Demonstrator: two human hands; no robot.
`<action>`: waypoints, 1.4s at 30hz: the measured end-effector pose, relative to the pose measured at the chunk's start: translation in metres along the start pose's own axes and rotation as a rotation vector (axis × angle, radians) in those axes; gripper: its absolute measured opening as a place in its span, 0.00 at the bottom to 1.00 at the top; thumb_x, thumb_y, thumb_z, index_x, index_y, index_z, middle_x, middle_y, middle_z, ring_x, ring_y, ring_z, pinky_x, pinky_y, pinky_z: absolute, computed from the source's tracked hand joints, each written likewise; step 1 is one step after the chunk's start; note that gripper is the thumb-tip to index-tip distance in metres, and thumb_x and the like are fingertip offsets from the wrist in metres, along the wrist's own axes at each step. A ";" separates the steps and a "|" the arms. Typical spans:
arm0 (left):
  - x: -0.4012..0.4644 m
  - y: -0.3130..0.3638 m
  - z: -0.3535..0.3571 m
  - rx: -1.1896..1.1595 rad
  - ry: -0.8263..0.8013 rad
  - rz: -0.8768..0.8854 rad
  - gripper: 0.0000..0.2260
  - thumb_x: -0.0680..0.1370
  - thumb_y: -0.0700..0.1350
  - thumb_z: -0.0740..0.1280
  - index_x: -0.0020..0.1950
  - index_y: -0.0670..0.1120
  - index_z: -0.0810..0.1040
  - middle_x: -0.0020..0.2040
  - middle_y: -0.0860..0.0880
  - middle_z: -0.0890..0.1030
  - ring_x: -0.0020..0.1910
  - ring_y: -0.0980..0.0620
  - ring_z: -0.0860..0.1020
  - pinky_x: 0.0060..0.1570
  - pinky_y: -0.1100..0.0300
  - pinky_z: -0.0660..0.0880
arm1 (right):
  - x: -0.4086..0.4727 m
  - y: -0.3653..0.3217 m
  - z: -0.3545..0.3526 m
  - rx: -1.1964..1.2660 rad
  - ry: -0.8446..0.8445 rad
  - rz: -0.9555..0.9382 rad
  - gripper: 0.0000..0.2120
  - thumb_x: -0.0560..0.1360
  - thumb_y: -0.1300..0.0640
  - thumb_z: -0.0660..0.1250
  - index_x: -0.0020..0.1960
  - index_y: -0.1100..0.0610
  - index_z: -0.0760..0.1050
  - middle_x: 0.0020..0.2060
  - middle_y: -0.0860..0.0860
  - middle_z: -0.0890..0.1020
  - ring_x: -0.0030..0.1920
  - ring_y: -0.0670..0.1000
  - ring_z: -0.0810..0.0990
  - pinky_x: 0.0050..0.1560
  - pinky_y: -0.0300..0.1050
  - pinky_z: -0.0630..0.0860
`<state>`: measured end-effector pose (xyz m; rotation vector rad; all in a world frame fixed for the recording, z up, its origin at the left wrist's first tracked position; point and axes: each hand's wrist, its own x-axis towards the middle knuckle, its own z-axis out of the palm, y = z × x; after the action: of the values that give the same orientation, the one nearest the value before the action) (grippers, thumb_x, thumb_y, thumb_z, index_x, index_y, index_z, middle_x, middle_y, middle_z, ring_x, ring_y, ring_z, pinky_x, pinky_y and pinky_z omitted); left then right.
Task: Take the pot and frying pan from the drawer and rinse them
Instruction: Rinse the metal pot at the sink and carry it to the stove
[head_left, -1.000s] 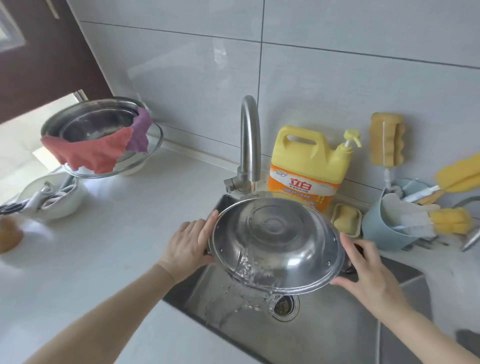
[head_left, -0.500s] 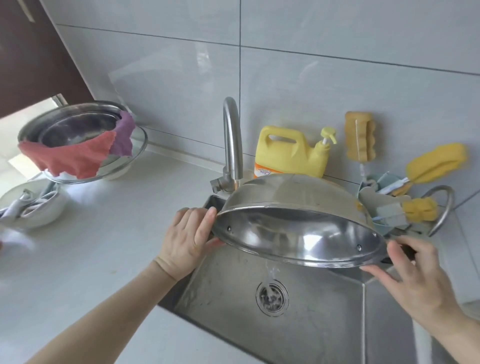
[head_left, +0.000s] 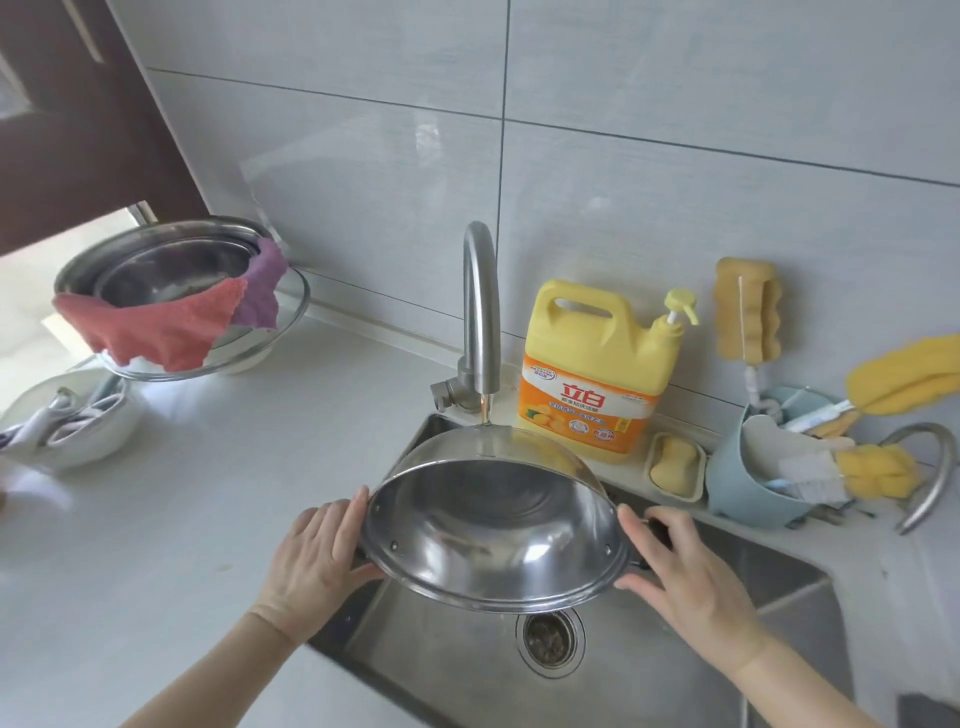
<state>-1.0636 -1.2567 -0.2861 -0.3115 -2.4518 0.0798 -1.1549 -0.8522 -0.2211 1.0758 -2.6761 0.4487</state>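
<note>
A round stainless-steel pot (head_left: 493, 525) hangs over the sink (head_left: 649, 665), tipped so its shiny inside faces me and its back is toward the tap (head_left: 480, 312). My left hand (head_left: 317, 566) grips its left rim and side handle. On the opposite side my right hand (head_left: 680, 571) holds the dark right handle. The tap's spout ends just above the pot's top edge. The drain (head_left: 549, 635) shows right below the pot's lower rim. No frying pan is in sight.
A yellow detergent jug (head_left: 597, 364) stands behind the sink, a soap dish (head_left: 675, 465) beside it. A blue holder (head_left: 753, 467) with brushes and sponges sits at the right. On the left counter are stacked steel bowls with a red and purple cloth (head_left: 166, 322) and a white bowl (head_left: 67, 421).
The pot was pouring water into the sink, then swung level. Now it is tipped with its inside toward me, closer to the tap, and no water runs out of it.
</note>
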 end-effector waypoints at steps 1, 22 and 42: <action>-0.003 -0.005 0.000 0.011 -0.010 -0.024 0.40 0.74 0.63 0.65 0.72 0.35 0.59 0.46 0.42 0.77 0.42 0.43 0.78 0.46 0.50 0.72 | 0.008 -0.001 0.005 0.001 0.004 -0.024 0.64 0.48 0.55 0.88 0.74 0.50 0.55 0.50 0.56 0.69 0.34 0.53 0.81 0.28 0.42 0.76; 0.043 0.020 0.023 -0.050 0.011 0.010 0.39 0.77 0.61 0.65 0.75 0.37 0.54 0.46 0.42 0.77 0.41 0.44 0.76 0.43 0.51 0.71 | -0.003 0.039 -0.004 0.059 0.025 0.062 0.49 0.66 0.48 0.80 0.78 0.45 0.55 0.53 0.57 0.71 0.38 0.61 0.83 0.26 0.48 0.80; -0.012 -0.046 -0.011 0.036 -0.020 -0.096 0.40 0.75 0.64 0.66 0.73 0.35 0.60 0.43 0.44 0.78 0.44 0.46 0.74 0.47 0.51 0.71 | 0.054 -0.011 0.025 0.067 0.038 -0.170 0.60 0.55 0.56 0.86 0.76 0.51 0.53 0.51 0.55 0.68 0.37 0.55 0.81 0.30 0.46 0.80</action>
<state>-1.0568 -1.3043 -0.2790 -0.1777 -2.4777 0.0853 -1.1880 -0.9027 -0.2250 1.2875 -2.5270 0.5233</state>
